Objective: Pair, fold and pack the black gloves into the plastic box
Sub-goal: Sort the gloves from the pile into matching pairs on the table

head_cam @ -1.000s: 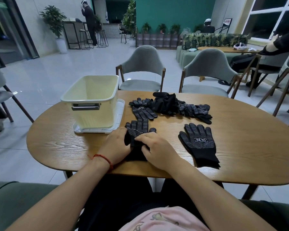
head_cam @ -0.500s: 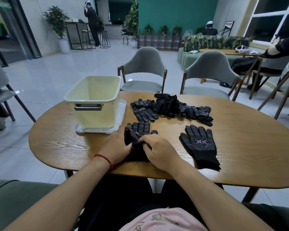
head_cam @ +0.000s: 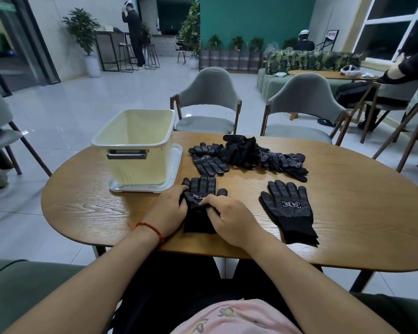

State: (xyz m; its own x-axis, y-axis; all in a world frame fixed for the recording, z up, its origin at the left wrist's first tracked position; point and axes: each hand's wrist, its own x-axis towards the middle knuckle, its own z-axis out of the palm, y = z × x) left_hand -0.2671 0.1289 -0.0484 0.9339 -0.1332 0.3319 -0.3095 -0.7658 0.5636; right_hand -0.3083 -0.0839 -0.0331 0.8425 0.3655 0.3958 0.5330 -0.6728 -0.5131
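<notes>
Gloves (head_cam: 199, 201) lie pinched under both hands (head_cam: 198, 213).

Person seen from the head cam: both forearms bare, no sleeves in frame. Left hand (head_cam: 167, 211) and right hand (head_cam: 232, 219) bare too — no rings visible. Thin red string bracelet (head_cam: 152, 229) on the left wrist, one loose end sticking out. Pink top (head_cam: 237, 318) at the bottom edge with a small faded print — motif unreadable. Dark trousers (head_cam: 179, 280) on the lap.
</notes>
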